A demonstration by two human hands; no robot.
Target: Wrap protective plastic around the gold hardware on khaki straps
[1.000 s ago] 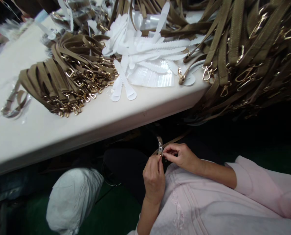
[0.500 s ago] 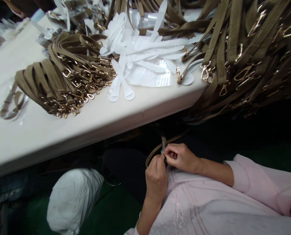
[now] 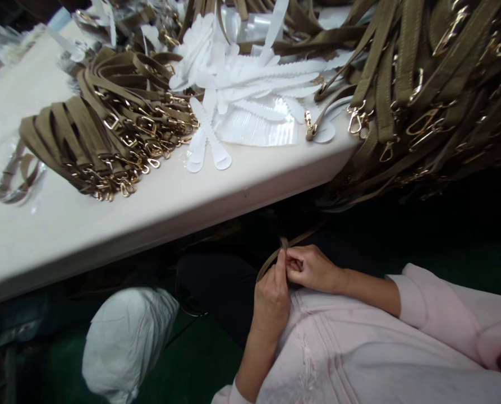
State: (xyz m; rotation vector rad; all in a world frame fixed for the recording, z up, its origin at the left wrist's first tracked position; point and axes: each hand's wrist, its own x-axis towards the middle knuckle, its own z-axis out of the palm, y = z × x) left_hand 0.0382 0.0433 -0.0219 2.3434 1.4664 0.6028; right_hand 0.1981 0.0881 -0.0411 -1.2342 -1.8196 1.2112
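Note:
Below the table edge, close to my body, both hands pinch one olive-brown strap (image 3: 300, 238). My left hand (image 3: 271, 297) is closed on the strap's folded end, fingers pointing up. My right hand (image 3: 313, 268) is closed on the same strap just to the right, its fingers curled against the left hand. The strap runs up and right from my hands toward the hanging pile of straps (image 3: 418, 90). Whatever clasp is at the strap's end is hidden by my fingers.
On the white table (image 3: 157, 207) lie a fanned row of folded olive straps with gold clasps (image 3: 107, 140), a heap of white scalloped plastic strips (image 3: 250, 90) and a bagged strap (image 3: 17, 177) at the left. A white sack (image 3: 126, 336) sits on the floor below.
The shiny wrapped clasp end that stuck up between my fingers a second ago is now covered. My hands have closed tighter together on the strap and shifted slightly up.

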